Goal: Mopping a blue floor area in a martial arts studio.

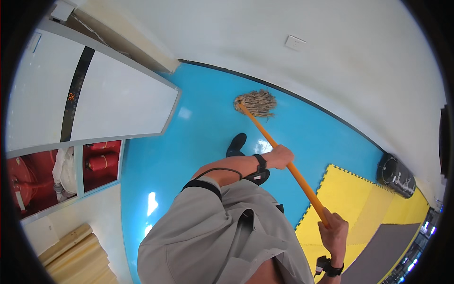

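Observation:
A string mop with an orange handle (263, 131) slants across the view. Its grey-brown mop head (258, 103) lies spread on the blue floor, close to the wall's dark skirting. My left hand (282, 156) grips the handle around its middle, and that arm crosses in front of my body. Around the handle's upper end, nearest me, my right hand (333, 227) is closed. Both wrists wear black straps. My dark shoes (237, 142) stand on the floor between me and the mop head.
A white cabinet with a lit control panel (77, 96) juts in at left. Below it, a recess holds red fire equipment (103, 162). At right, yellow foam mats (340, 198) cover the floor beside a black cylindrical bag (395, 175). The wall bears a socket plate (295, 42).

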The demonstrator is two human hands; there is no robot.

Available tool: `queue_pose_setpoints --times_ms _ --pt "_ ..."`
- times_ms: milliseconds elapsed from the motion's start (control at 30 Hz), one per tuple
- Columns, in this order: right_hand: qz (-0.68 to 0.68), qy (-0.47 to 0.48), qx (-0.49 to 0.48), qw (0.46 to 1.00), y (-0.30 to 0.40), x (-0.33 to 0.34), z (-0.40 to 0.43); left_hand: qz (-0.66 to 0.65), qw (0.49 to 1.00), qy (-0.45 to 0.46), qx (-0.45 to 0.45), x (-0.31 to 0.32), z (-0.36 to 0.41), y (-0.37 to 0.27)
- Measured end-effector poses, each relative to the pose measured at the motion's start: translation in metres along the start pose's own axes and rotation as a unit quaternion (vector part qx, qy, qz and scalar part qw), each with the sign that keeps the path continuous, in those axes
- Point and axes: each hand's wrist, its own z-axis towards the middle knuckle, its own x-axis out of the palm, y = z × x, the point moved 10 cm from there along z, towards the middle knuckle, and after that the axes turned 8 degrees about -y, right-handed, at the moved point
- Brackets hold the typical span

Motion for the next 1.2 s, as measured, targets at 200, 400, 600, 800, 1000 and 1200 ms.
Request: queue_pose_setpoints --times_ms 200,400,600,800,1000,1200 --pt "0.099 0.004 -0.052 0.994 0.051 0.046 0.069 0.019 0.996 0.017 -0.081 -0.04 -0.044 0.109" --pt "0.165 0.046 -0.061 0.983 0.088 0.119 0.149 0.086 0.983 0.052 -0.15 -0.073 -0.095 0.231" --pt "0.373 0.133 0.05 0.917 0.111 0.159 0.203 0.14 0.964 0.099 -0.204 -0.136 -0.121 0.302" --pt "0.359 0.112 0.078 0.923 0.06 0.113 0.179 0.14 0.979 0.049 -0.139 -0.163 -0.085 0.236" --pt "0.353 0.088 0.136 0.921 -0.048 0.046 0.106 0.091 0.995 -0.033 -0.025 -0.161 -0.04 0.1" --pt "0.335 0.017 0.164 0.928 -0.143 -0.013 0.0 0.086 0.993 0.002 0.077 -0.127 0.002 -0.04"
